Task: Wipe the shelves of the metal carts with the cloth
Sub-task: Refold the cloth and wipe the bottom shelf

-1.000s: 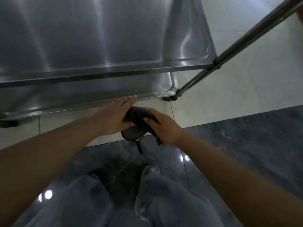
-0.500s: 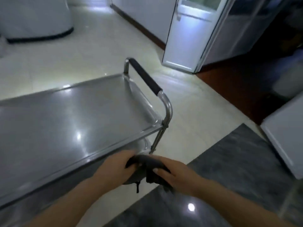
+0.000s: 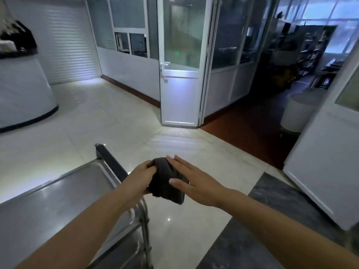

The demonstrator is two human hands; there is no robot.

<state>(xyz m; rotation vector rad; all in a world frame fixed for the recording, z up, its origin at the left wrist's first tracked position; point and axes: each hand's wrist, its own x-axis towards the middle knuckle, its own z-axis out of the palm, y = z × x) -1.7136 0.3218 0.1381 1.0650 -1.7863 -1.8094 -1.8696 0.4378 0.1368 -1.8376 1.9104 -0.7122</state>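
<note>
Dark cloth (image 3: 167,181), previously low beside the cart (image 3: 58,206), is now above its handle (image 3: 112,164). Left hand (image 3: 139,179) grips it; right hand (image 3: 196,183) lies flat, fingers straight. Pale floor (image 3: 116,123) lies ahead.

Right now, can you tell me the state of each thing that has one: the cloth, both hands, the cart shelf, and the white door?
cloth: bunched up, held in the air between both hands, off the cart.
left hand: fingers curled, gripping the cloth.
right hand: fingers straight, flat against the cloth.
top shelf: bare, shiny, nothing touching it.
cart handle: not held.
white door: standing open.
</note>
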